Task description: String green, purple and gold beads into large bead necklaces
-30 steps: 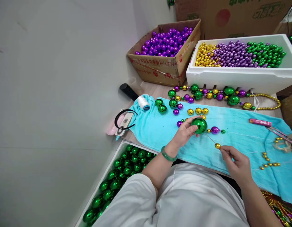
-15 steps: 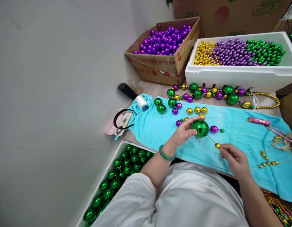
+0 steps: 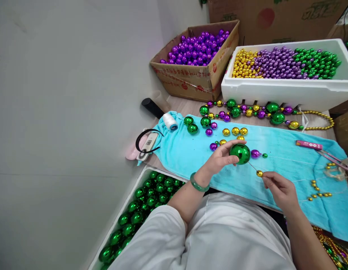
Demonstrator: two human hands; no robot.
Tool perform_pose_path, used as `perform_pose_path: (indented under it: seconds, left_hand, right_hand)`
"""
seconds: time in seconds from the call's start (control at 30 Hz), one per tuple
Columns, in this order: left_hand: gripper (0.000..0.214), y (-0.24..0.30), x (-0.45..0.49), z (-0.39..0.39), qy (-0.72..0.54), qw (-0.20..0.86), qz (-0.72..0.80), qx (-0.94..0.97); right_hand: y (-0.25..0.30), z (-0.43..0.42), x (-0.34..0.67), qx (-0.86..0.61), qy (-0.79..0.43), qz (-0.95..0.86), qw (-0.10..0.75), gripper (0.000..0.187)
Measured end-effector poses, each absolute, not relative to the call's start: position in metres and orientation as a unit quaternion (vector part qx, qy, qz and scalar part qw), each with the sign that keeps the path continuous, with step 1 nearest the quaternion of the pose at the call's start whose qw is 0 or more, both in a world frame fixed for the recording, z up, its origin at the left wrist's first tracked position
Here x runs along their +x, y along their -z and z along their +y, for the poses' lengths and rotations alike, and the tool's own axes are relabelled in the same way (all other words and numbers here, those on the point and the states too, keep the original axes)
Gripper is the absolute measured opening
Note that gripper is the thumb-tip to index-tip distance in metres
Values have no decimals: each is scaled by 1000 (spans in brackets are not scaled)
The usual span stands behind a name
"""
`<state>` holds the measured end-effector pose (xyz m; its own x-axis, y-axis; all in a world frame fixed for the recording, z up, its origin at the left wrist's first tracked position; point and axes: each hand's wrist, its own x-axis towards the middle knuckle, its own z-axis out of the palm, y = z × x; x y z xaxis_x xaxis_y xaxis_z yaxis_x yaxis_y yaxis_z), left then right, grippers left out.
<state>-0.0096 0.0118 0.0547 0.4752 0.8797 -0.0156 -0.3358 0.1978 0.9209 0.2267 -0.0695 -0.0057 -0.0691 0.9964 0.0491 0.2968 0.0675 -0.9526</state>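
My left hand (image 3: 221, 159) is closed around a large shiny green bead (image 3: 240, 154), held above the blue towel. A thin needle (image 3: 252, 165) runs from the lower right of that bead to a small gold bead (image 3: 259, 173). The fingertips of my right hand (image 3: 280, 189) pinch at this gold bead. Just beyond the green bead lie a purple bead (image 3: 255, 154) and a tiny green bead (image 3: 264, 155), with a pale thread stretching right from them. Loose gold beads (image 3: 235, 131), purple beads (image 3: 209, 132) and green beads (image 3: 192, 129) rest on the towel.
Behind the blue towel (image 3: 277, 138) lies a beaded necklace (image 3: 277, 118). A carton (image 3: 179, 78) of purple beads and a white foam box (image 3: 286, 89) stand at the back. Thread spool (image 3: 169, 121), black headband (image 3: 138, 140) and pink scissors (image 3: 335, 157) sit around; green beads (image 3: 137, 216) fill a bin lower left.
The large green bead and my left hand have shifted very slightly right. My right hand keeps its pinch at the small gold bead, almost unmoved.
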Motion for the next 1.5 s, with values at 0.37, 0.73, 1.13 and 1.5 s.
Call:
perform_pose_path:
  seconds: [0.37,0.73,1.13,1.5]
  left_hand:
    - [66,-56,-8,12,-418,731,292,453]
    - [44,-58,7,5,-366,582,326,648]
    - [30,-69,27,21,-370,520,373,674]
    - [40,-76,43,38,-430,573,300,629]
  right_hand:
    - [8,-67,226,-535,-461,-559,435,16]
    - [-5,-61,212,-519,-506,-504,470,20]
    - [-25,-43,219,-573,-396,-577,427,28]
    - [-34,-27,212,-493,-557,-446,497,21]
